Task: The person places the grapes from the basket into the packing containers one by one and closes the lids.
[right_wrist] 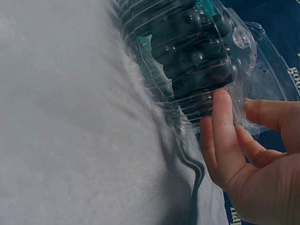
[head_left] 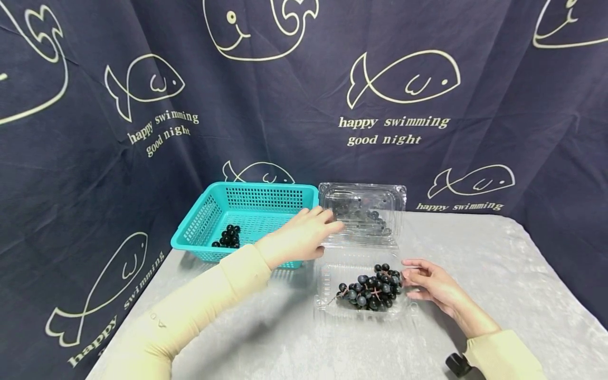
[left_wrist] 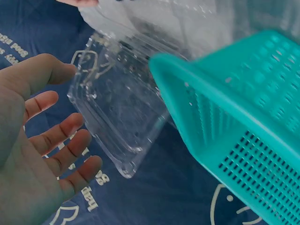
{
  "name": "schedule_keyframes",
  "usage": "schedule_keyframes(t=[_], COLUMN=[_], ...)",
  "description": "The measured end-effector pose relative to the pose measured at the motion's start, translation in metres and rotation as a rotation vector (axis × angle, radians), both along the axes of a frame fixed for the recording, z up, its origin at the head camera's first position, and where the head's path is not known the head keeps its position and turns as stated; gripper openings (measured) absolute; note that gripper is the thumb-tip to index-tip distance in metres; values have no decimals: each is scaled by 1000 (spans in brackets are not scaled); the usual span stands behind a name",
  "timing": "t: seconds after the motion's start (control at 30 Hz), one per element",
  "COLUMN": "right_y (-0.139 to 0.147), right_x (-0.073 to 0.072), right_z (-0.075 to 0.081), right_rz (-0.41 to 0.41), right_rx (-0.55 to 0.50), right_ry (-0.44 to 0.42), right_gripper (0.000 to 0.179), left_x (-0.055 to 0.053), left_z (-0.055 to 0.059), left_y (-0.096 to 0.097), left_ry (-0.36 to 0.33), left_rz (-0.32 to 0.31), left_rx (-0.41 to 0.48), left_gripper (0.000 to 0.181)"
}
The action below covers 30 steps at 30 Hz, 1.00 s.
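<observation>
A clear plastic clamshell container (head_left: pixel 328 309) lies opened on the table, with a bunch of dark grapes (head_left: pixel 372 287) in its base. Its raised lid (head_left: pixel 361 195) stands behind, toward the curtain. My right hand (head_left: pixel 434 287) is at the container's right side. In the right wrist view its fingers (right_wrist: pixel 224 117) lie against the ribbed wall and the thumb is at the rim. My left hand (head_left: pixel 301 235) hovers between the basket and the lid, palm empty, its fingers (left_wrist: pixel 65 129) apart and slightly bent in the left wrist view.
A turquoise perforated basket (head_left: pixel 263 219) stands at the back left with several loose grapes (head_left: pixel 229 236) at its left end. A grey cloth (head_left: pixel 266 332) covers the table. A dark blue curtain (head_left: pixel 294 105) with fish drawings hangs behind and beside it.
</observation>
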State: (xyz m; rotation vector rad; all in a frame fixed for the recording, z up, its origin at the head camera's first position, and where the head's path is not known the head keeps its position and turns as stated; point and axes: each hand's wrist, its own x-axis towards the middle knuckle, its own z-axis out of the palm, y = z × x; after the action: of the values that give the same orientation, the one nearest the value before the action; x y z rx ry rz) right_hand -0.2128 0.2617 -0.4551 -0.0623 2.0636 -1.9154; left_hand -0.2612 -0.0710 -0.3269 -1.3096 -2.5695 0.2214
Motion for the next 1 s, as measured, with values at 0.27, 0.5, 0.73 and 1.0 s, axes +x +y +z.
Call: schedule_keyframes(t=[0.27,0.5,0.73,1.0], right_y=[-1,-1,-1,0], right_x=[0,-1,-2,-2], right_z=[0,0,-1,-2], right_rz=[2,-1,-1,-1], right_rx=[4,10,15,18], right_ry=[2,-6,-11,-10], right_gripper=[55,56,56,57], left_x=[-11,-26,-39,-49], left_z=[1,-5,-13,-17], left_y=[-16,-33,-49,-65], left_ry=[30,42,-12,-49], left_rz=[11,65,131,202], left_rx=[12,21,61,71], left_gripper=[54,56,64,68])
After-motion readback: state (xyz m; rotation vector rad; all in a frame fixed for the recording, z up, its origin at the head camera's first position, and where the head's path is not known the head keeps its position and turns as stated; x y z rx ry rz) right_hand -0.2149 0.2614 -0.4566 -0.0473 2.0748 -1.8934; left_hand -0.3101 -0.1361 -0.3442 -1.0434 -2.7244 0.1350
